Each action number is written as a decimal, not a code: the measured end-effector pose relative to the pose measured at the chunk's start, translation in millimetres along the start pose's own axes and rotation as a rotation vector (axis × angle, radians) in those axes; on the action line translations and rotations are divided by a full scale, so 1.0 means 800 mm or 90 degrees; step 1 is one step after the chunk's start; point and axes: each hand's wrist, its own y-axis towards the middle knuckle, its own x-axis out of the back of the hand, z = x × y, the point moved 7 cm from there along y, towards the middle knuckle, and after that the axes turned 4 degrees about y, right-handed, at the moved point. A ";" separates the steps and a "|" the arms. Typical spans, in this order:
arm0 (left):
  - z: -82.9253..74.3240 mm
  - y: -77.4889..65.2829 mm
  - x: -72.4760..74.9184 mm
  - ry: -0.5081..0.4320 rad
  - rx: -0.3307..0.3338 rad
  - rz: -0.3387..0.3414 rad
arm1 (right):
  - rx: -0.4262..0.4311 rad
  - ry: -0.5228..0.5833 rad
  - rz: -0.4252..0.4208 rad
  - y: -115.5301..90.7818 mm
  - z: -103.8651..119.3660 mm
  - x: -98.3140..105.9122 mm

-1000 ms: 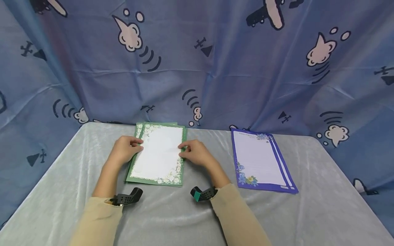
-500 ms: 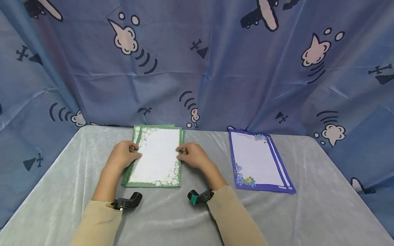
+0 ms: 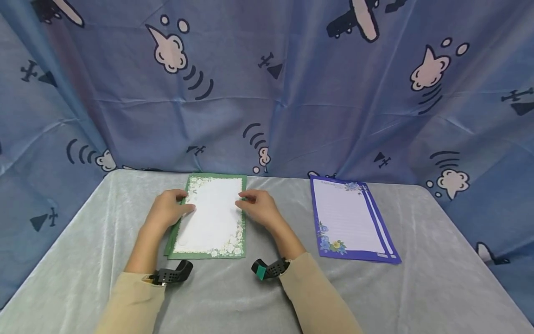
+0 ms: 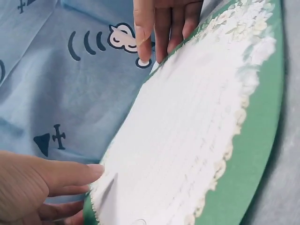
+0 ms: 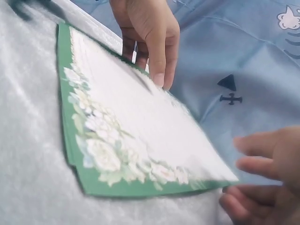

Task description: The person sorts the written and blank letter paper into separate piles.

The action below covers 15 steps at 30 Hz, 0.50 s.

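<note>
A small stack of green-bordered stationery sheets (image 3: 210, 218) with white flowers lies on the table left of centre. A strip of a lower sheet pokes out along the left edge. My left hand (image 3: 166, 208) pinches the left edge, its thumb on the white face and its fingers at the far side of the border; the same hand (image 5: 149, 37) shows beyond the sheets in the right wrist view. My right hand (image 3: 260, 208) is at the right edge, fingers and thumb spread apart. In the right wrist view the right hand (image 5: 267, 173) has a gap between its fingertips and thumb around the paper's corner.
Purple-bordered sheets (image 3: 352, 218) with blue flowers lie to the right, slightly fanned. Grey velvety cloth (image 3: 442, 278) covers the table. A blue patterned curtain (image 3: 308, 93) hangs behind its far edge. Black wrist cameras (image 3: 172, 274) sit on both wrists.
The green sheets have come into closer line at the top and right, with the top sheet shifted slightly nearer. My right fingers have spread a little. The purple sheets stay put.
</note>
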 end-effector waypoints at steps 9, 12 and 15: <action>0.004 0.000 0.001 0.003 0.009 0.017 | 0.005 -0.011 0.005 0.001 -0.001 0.000; 0.001 -0.003 -0.001 0.008 0.002 0.023 | 0.023 -0.063 -0.001 0.002 0.001 0.002; -0.010 -0.007 -0.001 0.010 -0.014 0.005 | 0.049 -0.138 -0.012 0.001 0.004 0.007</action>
